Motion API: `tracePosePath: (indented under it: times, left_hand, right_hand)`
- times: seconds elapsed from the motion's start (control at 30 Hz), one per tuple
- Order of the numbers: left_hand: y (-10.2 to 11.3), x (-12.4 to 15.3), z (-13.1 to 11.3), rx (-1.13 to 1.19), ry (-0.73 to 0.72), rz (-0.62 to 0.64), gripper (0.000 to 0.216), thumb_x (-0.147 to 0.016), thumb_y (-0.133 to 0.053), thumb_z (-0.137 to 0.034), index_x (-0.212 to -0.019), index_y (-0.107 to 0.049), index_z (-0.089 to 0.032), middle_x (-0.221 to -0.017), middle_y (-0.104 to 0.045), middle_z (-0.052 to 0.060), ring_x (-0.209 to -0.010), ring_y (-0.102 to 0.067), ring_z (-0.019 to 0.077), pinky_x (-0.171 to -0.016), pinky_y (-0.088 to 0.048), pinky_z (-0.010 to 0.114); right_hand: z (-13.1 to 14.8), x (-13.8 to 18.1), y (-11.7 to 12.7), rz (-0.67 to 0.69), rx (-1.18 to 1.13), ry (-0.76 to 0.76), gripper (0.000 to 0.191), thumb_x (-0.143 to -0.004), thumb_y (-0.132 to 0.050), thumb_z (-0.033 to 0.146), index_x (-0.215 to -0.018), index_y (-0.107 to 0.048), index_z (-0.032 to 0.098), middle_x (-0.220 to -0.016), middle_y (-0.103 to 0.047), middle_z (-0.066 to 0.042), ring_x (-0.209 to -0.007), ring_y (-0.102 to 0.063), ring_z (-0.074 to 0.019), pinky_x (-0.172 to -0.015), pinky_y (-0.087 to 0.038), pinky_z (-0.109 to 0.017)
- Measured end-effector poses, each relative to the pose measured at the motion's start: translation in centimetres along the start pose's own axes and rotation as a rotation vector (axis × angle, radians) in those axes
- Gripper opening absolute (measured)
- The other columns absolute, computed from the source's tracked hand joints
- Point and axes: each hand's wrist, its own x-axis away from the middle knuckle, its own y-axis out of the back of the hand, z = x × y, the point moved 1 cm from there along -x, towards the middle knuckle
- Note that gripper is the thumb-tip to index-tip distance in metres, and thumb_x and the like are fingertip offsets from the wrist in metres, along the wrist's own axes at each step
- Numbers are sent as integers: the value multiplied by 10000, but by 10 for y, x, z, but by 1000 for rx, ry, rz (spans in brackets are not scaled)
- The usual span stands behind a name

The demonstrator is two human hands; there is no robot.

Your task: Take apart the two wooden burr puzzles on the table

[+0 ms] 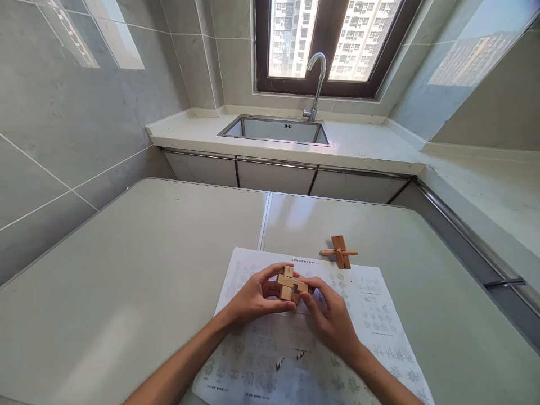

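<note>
Puzzle (291, 284) held above paper sheet (379, 320), between left hand (253, 299) and right hand (333, 319), both hands closed on it

Grey-tiled walls (76, 112), sunlit window (333, 39) above steel sink (276, 130).

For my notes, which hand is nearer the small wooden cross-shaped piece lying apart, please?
Right. The right hand is just short of the wooden cross; the left hand, further left.
</note>
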Motion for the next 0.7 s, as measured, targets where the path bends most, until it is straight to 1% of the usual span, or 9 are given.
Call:
tracePosePath:
  times: [0.07, 0.13, 0.2, 0.3, 0.43, 0.57, 0.7]
  left_hand:
    - [1, 0, 0, -29, -15, -11, 671, -784, -929, -260, -1371, -605, -242, -1307, -700, 104, -1070, -738, 232, -940, -601, 370]
    - [1, -1, 0, -49, -18, -5, 672, -785, -930, -263, -1365, -592, -228, -1210, -734, 98, -1045, -745, 234, -936, -600, 378]
    - [0, -1, 0, -67, -26, -6, 678, -787, -930, -269, -1367, -581, -223, -1171, -748, 98, -1045, -751, 243, -930, -602, 381]
    - [0, -1, 2, -109, -52, -37, 688, -766, -943, -276, -1356, -591, -230, -1246, -737, 114, -1087, -752, 264, -929, -610, 381]
    - [3, -2, 3, -191, -77, -73, 705, -741, -957, -290, -1355, -616, -224, -1313, -719, 126, -1172, -725, 283, -1005, -591, 395]
    - [6, -3, 3, -232, -73, -74, 704, -749, -948, -319, -1361, -620, -202, -1278, -731, 129, -1159, -721, 285, -994, -595, 397]
    - [8, -5, 4, -300, -106, -67, 683, -742, -947, -325, -1337, -638, -193, -1251, -742, 121, -1126, -726, 282, -974, -597, 396]
  right_hand:
    - [0, 0, 1, 19, -12, -7, 219, -1087, -558, 361, -1240, -676, 256, -1187, -765, -76, -1049, -730, -240, -881, -573, -331]
    - [1, 0, 1, 32, -27, -11, 205, -1089, -558, 359, -1226, -672, 259, -1114, -775, -59, -975, -731, -222, -843, -571, -313]
    - [3, -1, 2, 39, -40, -8, 185, -1090, -556, 350, -1205, -671, 261, -1052, -771, -42, -932, -724, -208, -825, -565, -298]
    - [6, -3, 4, 35, -39, 13, 167, -1090, -555, 338, -1179, -671, 259, -993, -752, -29, -896, -705, -201, -817, -558, -292]
    - [8, -6, 5, 24, -20, 38, 153, -1084, -563, 337, -1151, -669, 250, -932, -724, -22, -828, -678, -198, -765, -550, -286]
    - [8, -6, 5, 16, -12, 41, 152, -1081, -564, 346, -1118, -669, 241, -895, -709, -21, -786, -665, -198, -730, -547, -284]
    - [8, -7, 4, 2, -21, 31, 162, -1084, -549, 347, -1119, -663, 237, -912, -711, -37, -798, -667, -211, -734, -556, -303]
